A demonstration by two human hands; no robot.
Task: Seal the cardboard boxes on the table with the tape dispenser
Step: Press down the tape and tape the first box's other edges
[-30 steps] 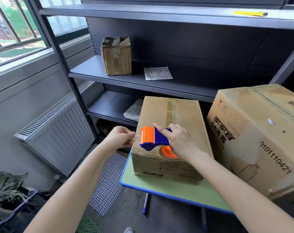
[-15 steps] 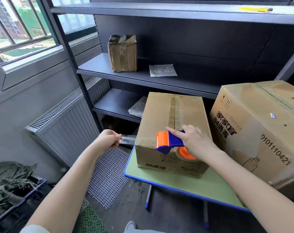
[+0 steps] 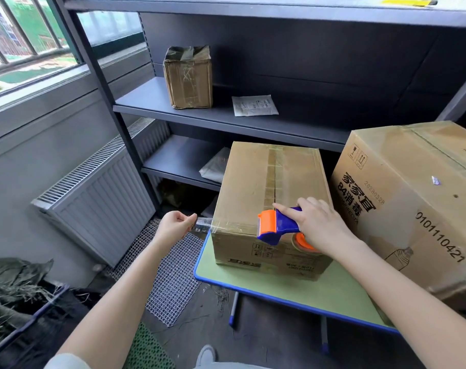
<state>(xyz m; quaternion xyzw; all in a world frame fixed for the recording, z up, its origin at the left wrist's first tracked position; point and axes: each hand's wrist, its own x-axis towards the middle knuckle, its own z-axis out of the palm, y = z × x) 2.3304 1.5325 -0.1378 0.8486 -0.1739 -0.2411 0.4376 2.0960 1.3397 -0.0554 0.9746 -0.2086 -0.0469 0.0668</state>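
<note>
Tape strip [image 3: 204, 225] ran left-right along near top edge of smaller cardboard box [image 3: 269, 187], at left end of counter [image 3: 319, 291]. Left hand [image 3: 173, 226], just off box's left corner, pinched free tape end. Right hand [image 3: 317, 225] gripped tape dispenser [image 3: 277, 225] against same edge, index finger straight along top. Dispenser lay right of pinched end; next pull probably rightward along that edge.
</note>
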